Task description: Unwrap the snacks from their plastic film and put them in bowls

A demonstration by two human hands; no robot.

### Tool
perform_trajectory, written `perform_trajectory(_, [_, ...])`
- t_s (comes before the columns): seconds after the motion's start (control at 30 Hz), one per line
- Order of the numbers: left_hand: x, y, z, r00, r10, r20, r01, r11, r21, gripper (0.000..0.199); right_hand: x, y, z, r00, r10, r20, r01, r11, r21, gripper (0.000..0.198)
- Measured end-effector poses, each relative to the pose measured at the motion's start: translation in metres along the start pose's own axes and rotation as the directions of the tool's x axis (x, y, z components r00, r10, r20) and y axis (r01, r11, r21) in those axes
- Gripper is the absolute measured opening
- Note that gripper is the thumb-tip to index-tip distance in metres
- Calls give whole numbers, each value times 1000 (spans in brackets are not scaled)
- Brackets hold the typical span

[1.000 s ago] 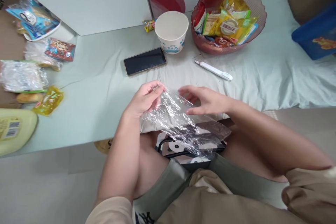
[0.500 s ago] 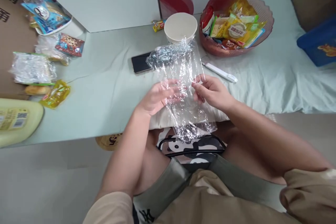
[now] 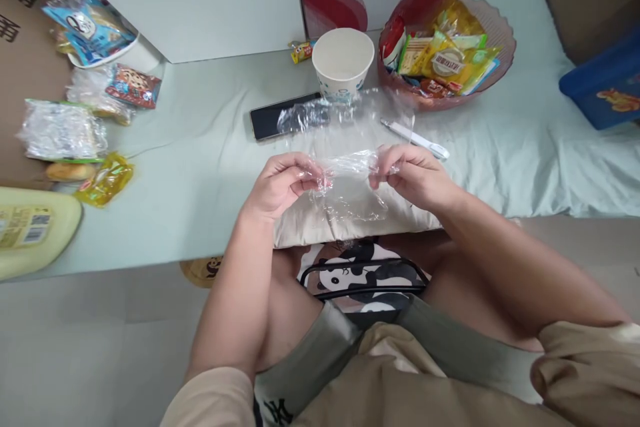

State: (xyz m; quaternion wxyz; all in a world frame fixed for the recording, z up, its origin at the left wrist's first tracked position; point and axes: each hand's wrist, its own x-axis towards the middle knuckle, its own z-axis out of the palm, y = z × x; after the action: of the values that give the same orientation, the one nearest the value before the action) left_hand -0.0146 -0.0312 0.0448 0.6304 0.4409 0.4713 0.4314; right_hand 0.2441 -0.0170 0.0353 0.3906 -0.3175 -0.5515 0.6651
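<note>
We are now pinching the clear plastic film with both hands. Our left hand is closing its thumb and curled fingers on one side, where half a second ago it was spreading them open, and our right hand is gripping the other side between thumb and bent fingers. Most of the film is no longer trailing past the near edge of the cloth-covered counter; it is bunching into a crosswise band between the hands, giving us a two-sided hold. Its loose far part is overlapping our view of the black smartphone and the white utility knife, near the white paper bowl; whether it is touching them, we cannot tell.
</note>
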Motion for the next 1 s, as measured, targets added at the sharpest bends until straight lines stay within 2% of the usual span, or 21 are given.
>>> perform_trajectory(0.07, [6,-4,-3,1000,7,14,-7,999,41,22,3,2,-3,998,66,-5,-66,997,-31,16])
perform_trajectory(0.13, [11,-10,-4,999,50,-12,-48,989,139,31,7,6,-7,992,98,-81,-106,988,-109,19])
perform_trajectory(0.23, [15,-17,-2,983,172,-61,-136,916,378,33,14,15,-12,965,72,-251,-129,967,-219,26])
perform_trajectory(0.3, [14,-18,1,973,225,-56,-173,866,470,36,16,20,-15,949,51,-312,-136,957,-258,25])
perform_trajectory(0.37, [13,-17,2,965,255,-54,-201,859,470,42,16,23,-16,953,20,-304,-118,944,-307,28])
perform_trajectory(0.5, [10,-15,3,958,276,-72,-230,897,378,35,15,27,-16,974,33,-226,-122,910,-396,77])
perform_trajectory(0.57, [9,-14,4,961,263,-87,-230,932,281,32,14,25,-14,975,32,-218,-124,899,-421,87])
perform_trajectory(0.63, [7,-12,5,971,216,-107,-193,962,191,39,14,21,-11,984,19,-179,-92,908,-410,81])
perform_trajectory(0.73, [6,-10,5,984,112,-141,-89,983,158,69,12,11,-4,996,75,-49,-86,949,-304,42])
perform_trajectory(0.77, [7,-10,5,983,91,-158,-68,987,149,78,11,9,-2,995,94,-28,-98,959,-264,31])
perform_trajectory(0.83, [9,-11,4,982,72,-173,-56,994,98,85,10,5,2,995,93,-48,-100,977,-191,24])
perform_trajectory(0.9, [13,-13,4,992,45,-115,-43,999,26,78,10,5,3,993,55,-105,-67,991,-115,21])
perform_trajectory(1.0, [16,-16,8,998,-23,57,24,1000,-12,52,12,10,3,977,19,-211,-27,999,-35,18])
